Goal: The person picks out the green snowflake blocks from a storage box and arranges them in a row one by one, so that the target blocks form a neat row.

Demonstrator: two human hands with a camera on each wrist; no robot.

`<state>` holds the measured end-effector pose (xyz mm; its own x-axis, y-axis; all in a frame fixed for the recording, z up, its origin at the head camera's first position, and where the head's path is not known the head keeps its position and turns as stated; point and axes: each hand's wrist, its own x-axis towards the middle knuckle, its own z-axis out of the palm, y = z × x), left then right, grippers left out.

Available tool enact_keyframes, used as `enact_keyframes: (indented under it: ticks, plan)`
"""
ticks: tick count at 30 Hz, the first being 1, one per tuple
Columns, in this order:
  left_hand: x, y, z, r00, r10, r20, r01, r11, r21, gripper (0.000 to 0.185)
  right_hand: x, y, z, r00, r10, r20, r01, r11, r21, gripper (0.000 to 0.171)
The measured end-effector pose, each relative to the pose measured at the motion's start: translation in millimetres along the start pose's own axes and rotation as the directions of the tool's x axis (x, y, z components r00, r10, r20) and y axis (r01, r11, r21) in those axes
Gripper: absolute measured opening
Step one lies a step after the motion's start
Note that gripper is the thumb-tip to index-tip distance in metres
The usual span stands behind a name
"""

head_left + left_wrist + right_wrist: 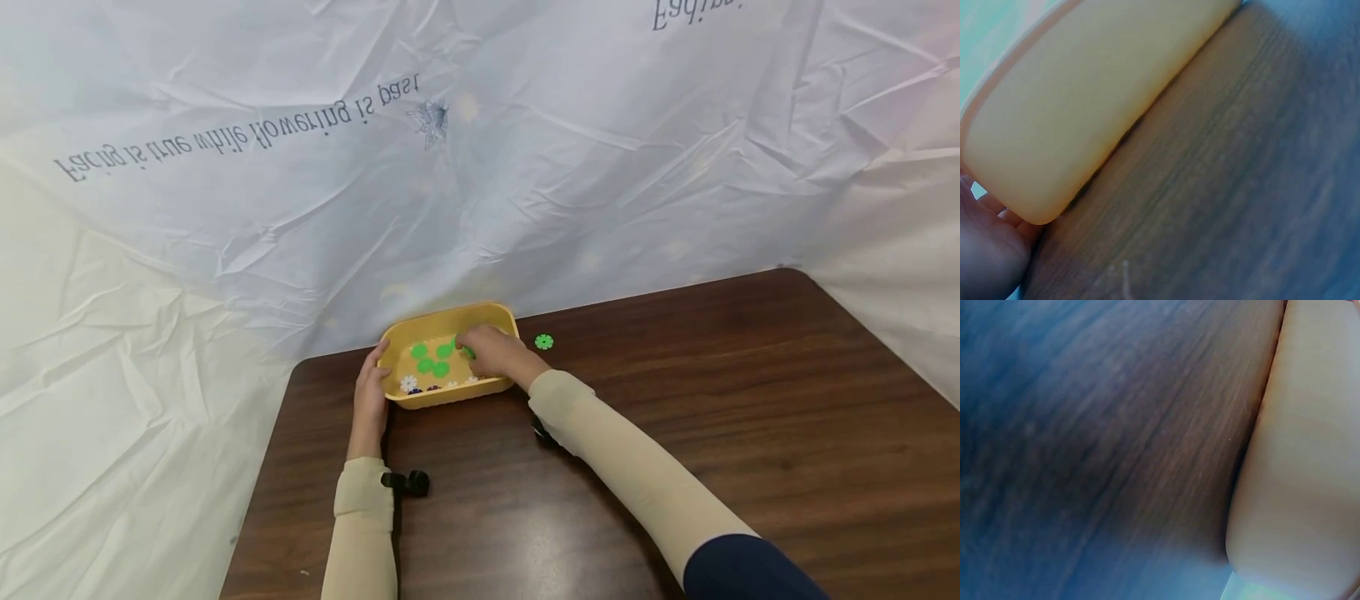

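Note:
A yellow tray stands at the far edge of the dark wooden table. Inside lie several green flower-shaped discs, with white and purple ones near the front wall. My left hand holds the tray's left end, fingers curled over its rim. My right hand reaches into the tray's right half, with bent fingers over the green discs; whether it pinches one is hidden. The left wrist view shows the tray's outer wall against my palm. Only tray wall and tabletop fill the right wrist view.
One green disc lies on the table just right of the tray. A creased white sheet with printed text hangs behind the table and drapes down on both sides. The wood spreads wide to the right and toward me.

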<state>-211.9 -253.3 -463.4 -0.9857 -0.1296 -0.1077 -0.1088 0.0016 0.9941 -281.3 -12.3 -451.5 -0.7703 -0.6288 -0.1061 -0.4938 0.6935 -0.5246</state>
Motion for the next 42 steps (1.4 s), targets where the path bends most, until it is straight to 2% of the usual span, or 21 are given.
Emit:
enact_keyframes:
  ticks: [6, 12, 16, 19, 23, 27, 32, 37, 42]
  plan:
    - [-1.8, -1.0, -0.7, 1.000, 0.002, 0.004, -0.002, 1.000, 0.000, 0.055, 0, 0, 2, 1.000, 0.022, 0.008, -0.022, 1.000, 0.003, 0.031]
    - [-1.5, -1.7, -0.4, 1.000, 0.009, 0.007, -0.009, 1.000, -0.028, 0.055, 0, 2, 1, 0.999, -0.036, -0.017, 0.036, 0.999, -0.029, 0.041]
    - [-1.1, -1.3, 0.0, 1.000, 0.004, 0.010, -0.004, 1.000, -0.018, 0.055, -1, 4, 0, 0.996, -0.080, -0.042, 0.080, 0.997, 0.006, 0.039]
    - [4.0, -10.1, -2.5, 1.000, -0.004, 0.002, 0.004, 1.000, -0.019, 0.055, -2, 3, -1, 0.993, -0.104, -0.054, 0.107, 0.993, 0.045, 0.036]
    - [12.7, -25.8, -5.2, 1.000, 0.005, -0.025, -0.006, 1.000, -0.021, 0.054, -4, 2, -8, 0.989, -0.140, -0.055, 0.143, 0.989, 0.042, 0.035]
    - [15.5, -28.9, -4.0, 0.999, 0.026, -0.037, -0.026, 1.000, 0.002, 0.054, -8, 1, -20, 0.986, -0.161, -0.049, 0.162, 0.987, 0.009, 0.035]
    - [13.4, -24.1, -2.9, 1.000, 0.001, -0.018, -0.001, 1.000, -0.011, 0.053, -16, 6, -34, 0.981, -0.188, -0.040, 0.186, 0.981, -0.049, 0.032]
    - [4.9, -9.3, 0.8, 1.000, 0.012, 0.013, -0.012, 1.000, 0.002, 0.054, -27, 13, -49, 0.980, -0.193, -0.037, 0.190, 0.979, -0.076, 0.030]
    - [1.0, -0.2, 1.8, 1.000, 0.006, -0.005, -0.006, 1.000, 0.016, 0.054, -36, 22, -65, 0.980, -0.194, -0.052, 0.190, 0.978, -0.083, 0.030]
